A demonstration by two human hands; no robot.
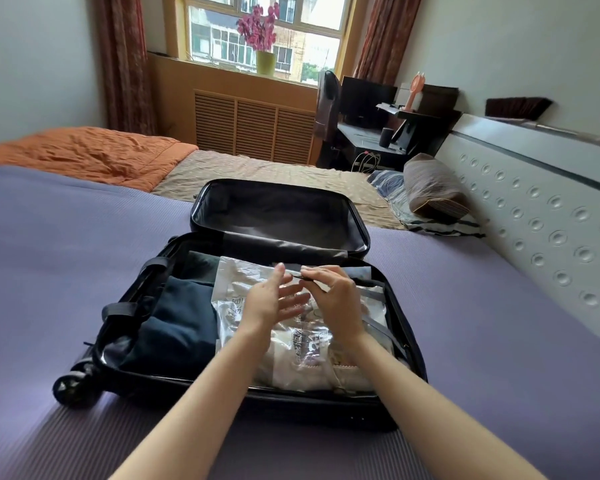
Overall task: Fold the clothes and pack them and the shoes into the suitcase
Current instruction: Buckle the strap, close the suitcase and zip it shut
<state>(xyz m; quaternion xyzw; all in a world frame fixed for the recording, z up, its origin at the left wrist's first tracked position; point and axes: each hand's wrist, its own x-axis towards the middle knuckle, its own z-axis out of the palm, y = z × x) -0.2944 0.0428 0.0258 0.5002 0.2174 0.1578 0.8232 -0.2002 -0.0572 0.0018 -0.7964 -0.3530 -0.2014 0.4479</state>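
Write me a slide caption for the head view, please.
Right hand pinches a dark strap beside the open left hand, over folded dark clothes and a plastic bag in the suitcase.

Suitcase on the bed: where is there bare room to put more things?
The far lid half beyond the hinge is bare, as is the purple mat on both sides. The near half is crowded: dark clothes left, plastic bag right.

Daylight comes through a wood-framed window (267, 29) in the far wall, flanked by reddish-brown curtains (122, 64). A pot of pink flowers (261, 32) stands on the sill above a slatted radiator cover (253, 126). A purple-covered bed (66, 244) carries an orange blanket (84, 154) and runs along a grey dimpled headboard (534, 209). A dark desk (364, 136) with a monitor (366, 98) fills the right corner.
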